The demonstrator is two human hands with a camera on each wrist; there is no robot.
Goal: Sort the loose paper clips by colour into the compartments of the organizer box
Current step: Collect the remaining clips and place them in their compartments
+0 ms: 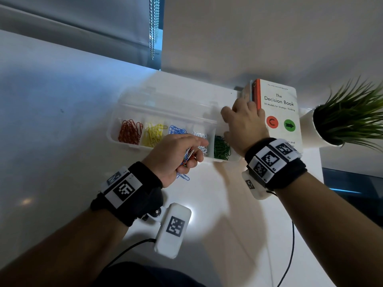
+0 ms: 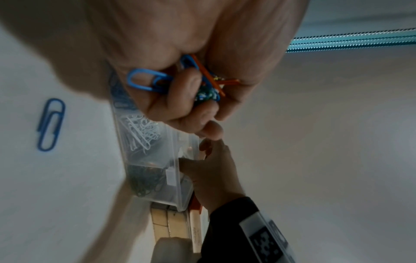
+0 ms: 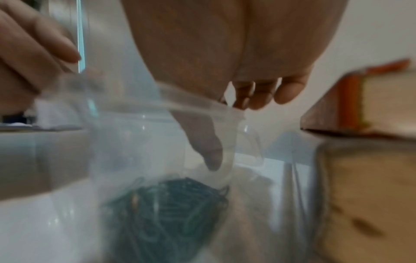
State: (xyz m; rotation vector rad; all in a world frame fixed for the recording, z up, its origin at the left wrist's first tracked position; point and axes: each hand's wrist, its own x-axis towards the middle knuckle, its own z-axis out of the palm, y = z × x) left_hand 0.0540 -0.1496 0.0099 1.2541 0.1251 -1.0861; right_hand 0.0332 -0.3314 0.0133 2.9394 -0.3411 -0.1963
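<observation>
A white tabletop (image 1: 62, 141) carries a clear organizer box (image 1: 124, 145) near its far edge, lid up behind it. From left to right its compartments hold red clips (image 1: 130, 131), yellow clips (image 1: 153, 134), blue clips (image 1: 176, 130), white clips (image 1: 200, 136) and green clips (image 1: 221, 149). Just right of the box lies a stack of books; the top book (image 1: 279, 112) reads "The Decision Book, 50 Models for Strategic Thinking", with a red disc and a green disc bearing an arrow. Further right, by the table's right edge, a white pot holds a spiky green plant (image 1: 350, 112). A beaded blind cord (image 1: 154, 27) hangs at the back wall. Both wrists wear black bands with square black-and-white markers, and thin cables trail toward the near edge.

The left hand (image 1: 176, 156) hovers above the box's near wall, over the white compartment, fingers curled around a mixed bundle of paper clips (image 2: 193, 80); blue and orange ones stick out in the left wrist view. One loose blue clip (image 2: 50, 124) lies on the tabletop below that hand, close to the box's near side.

The right hand (image 1: 244, 125) sits at the right end of the box, between it and the books. In the blurred right wrist view its thumb (image 3: 202, 142) points down over the green compartment, behind clear plastic, with the other fingertips (image 3: 290, 92) bent near the rim; whether it grips the box or only rests on it cannot be told
</observation>
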